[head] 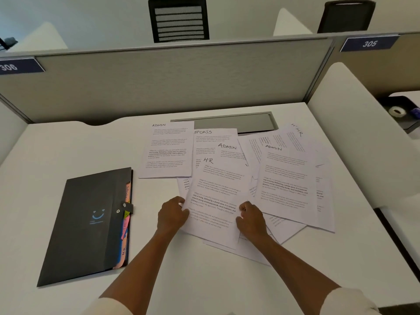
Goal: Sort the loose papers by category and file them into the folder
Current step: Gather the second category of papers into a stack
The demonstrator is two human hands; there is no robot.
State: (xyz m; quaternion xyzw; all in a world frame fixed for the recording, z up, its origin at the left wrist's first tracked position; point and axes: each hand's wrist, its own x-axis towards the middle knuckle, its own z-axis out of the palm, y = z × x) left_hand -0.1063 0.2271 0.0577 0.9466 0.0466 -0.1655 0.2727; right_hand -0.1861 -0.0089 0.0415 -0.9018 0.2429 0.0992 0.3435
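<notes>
Several loose printed sheets lie spread over the white desk [68, 151], headed by hand. An ADMIN sheet [167, 148] lies at the left, a SPORTS sheet [211, 137] behind the middle, two more ADMIN sheets [286, 185] to the right, and an HR sheet [295, 135] at the back right. The nearest HR sheet [216, 192] is held at both side edges: my left hand [171, 215] grips its left edge, my right hand [251, 219] grips its right edge. A black folder [86, 223] with coloured tabs lies closed, left of the papers.
A grey cable tray lid [231, 122] is set into the desk behind the papers. A grey partition [170, 78] closes the back, and white dividers stand at both sides. A tape roll [396, 111] sits on the neighbouring desk at right.
</notes>
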